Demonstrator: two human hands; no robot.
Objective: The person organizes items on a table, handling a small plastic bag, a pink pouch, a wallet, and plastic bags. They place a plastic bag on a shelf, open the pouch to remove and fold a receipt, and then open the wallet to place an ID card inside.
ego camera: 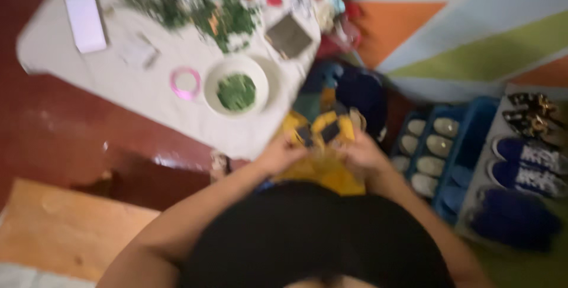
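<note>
from the head view, your left hand (283, 153) and right hand (362, 153) meet low at centre, each grip closed on one yellow bundle (324, 146) with two dark patches. far left, the bench (142, 90) holds one white bowl (236, 86) and one pink ring (186, 82).

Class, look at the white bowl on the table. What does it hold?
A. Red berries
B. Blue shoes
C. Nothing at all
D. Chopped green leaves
D: the white bowl on the white table holds a heap of chopped green leaves, beside a pink ring of tape; the blue shoes lie on a rack off to the side.
</note>
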